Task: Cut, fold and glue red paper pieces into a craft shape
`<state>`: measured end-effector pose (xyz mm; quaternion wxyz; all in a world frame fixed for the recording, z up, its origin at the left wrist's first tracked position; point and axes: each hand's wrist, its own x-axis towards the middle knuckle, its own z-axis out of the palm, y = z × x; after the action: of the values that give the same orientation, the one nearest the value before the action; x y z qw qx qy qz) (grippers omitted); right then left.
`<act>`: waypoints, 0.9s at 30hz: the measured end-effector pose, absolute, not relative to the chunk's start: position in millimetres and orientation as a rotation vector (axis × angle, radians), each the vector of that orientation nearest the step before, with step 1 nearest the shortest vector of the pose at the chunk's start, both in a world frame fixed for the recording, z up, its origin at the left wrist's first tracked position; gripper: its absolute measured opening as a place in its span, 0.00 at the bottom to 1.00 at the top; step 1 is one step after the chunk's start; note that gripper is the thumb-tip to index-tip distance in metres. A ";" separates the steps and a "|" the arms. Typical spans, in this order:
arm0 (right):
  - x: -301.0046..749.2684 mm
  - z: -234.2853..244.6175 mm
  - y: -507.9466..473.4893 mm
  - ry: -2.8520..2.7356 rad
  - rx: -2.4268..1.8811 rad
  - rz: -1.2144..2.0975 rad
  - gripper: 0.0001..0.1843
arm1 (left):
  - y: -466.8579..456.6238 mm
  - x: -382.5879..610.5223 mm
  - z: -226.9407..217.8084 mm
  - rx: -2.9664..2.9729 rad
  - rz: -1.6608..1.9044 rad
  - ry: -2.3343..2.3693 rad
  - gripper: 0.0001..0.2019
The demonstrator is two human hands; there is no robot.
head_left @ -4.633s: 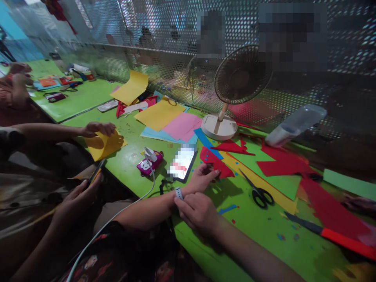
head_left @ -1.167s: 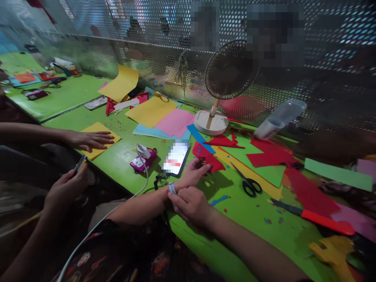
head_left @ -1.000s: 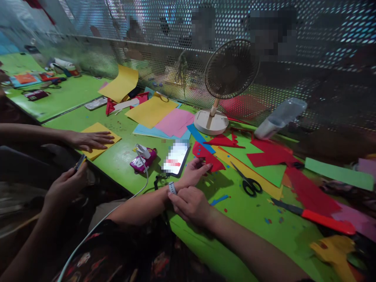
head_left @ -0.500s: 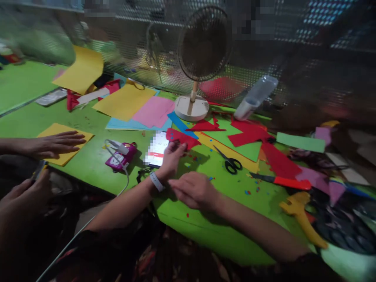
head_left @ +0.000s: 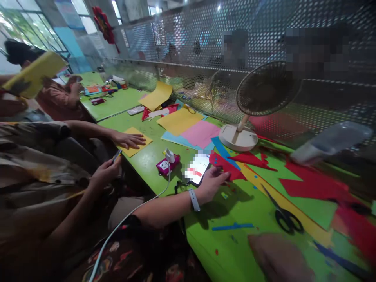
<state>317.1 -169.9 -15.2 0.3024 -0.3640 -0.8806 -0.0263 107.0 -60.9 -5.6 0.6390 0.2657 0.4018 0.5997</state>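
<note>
My left hand [head_left: 213,183], with a pale-banded watch [head_left: 194,199] on the wrist, is closed on the lower edge of a piece of red paper [head_left: 230,169] bearing small blue dots. The paper is beside a lit phone [head_left: 197,168] and overlaps its edge. At the lower right, my right hand [head_left: 280,256] is smeared by motion, so its fingers do not show clearly. It is over the green table, below black-handled scissors [head_left: 283,217] that lie with blades apart. A thin blue paper strip [head_left: 233,226] lies between my hands.
A fan [head_left: 238,137] stands by the mesh divider [head_left: 182,47], with a clear plastic container [head_left: 331,143] leaning to its right. Red, yellow and pink paper [head_left: 202,133] lies around. A cable runs from a purple power bank [head_left: 167,164]. A neighbour's hand [head_left: 129,140] rests on yellow paper.
The view has swung left and up, showing more of the neighbours and room. My right hand has moved away from my left, toward the lower right, and the blue strip now shows.
</note>
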 end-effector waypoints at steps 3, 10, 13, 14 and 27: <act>303.5 -30.0 -178.0 -2.447 -0.826 0.046 0.17 | -64.4 107.8 -6.1 0.616 1.352 0.889 0.24; 300.5 -42.1 -162.1 -2.420 -1.054 0.196 0.22 | -64.8 107.8 -6.1 0.654 1.320 0.884 0.25; 300.4 -41.1 -163.3 -2.432 -1.062 0.206 0.21 | -65.0 107.4 -5.6 0.667 1.306 0.877 0.24; 300.0 -40.9 -163.9 -2.434 -1.066 0.202 0.21 | -64.9 107.4 -5.9 0.671 1.303 0.877 0.24; 296.4 -39.2 -163.6 -2.476 -1.158 0.204 0.21 | -67.0 107.4 -6.2 0.728 1.267 0.906 0.21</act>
<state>296.4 -163.6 -39.2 0.1991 -0.4140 -0.8852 0.0731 107.4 -67.0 -6.2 0.6528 0.3207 0.3992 0.5582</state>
